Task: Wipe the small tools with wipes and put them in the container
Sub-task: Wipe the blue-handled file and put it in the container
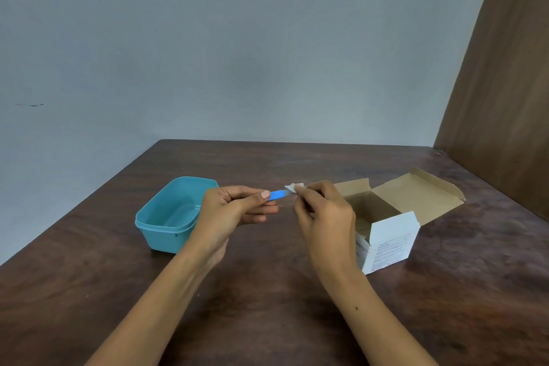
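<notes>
My left hand pinches a small blue tool between thumb and fingers, holding it level above the table. My right hand holds a small white wipe pressed against the tool's right end. A teal plastic container without a lid stands on the table just left of my left hand. Its visible inside looks empty.
A white cardboard box with its flaps open stands to the right of my right hand. Everything rests on a dark brown wooden table. A grey wall rises behind it and a brown panel stands at the right.
</notes>
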